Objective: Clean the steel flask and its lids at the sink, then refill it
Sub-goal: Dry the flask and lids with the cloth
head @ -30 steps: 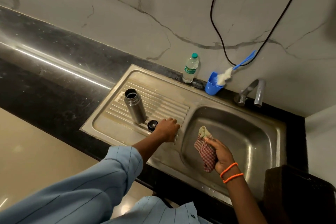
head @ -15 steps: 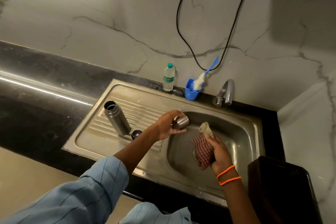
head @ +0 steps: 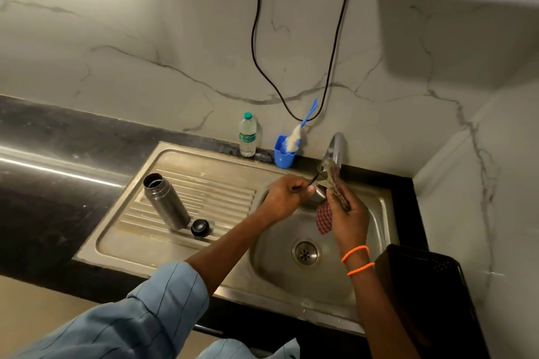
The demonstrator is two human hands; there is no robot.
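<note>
Both hands (head: 287, 197) (head: 348, 214) raised under the tap (head: 335, 150); right grips cloth (head: 324, 220).

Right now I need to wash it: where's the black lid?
Head view: the black lid lies on the drainboard, left of the basin, beside the flask.

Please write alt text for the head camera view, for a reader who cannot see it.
Over the sink basin, the left hand holds a steel cup lid while the right hand wipes it with a checked cloth below the tap. The open steel flask and a black lid stand on the drainboard.
</note>
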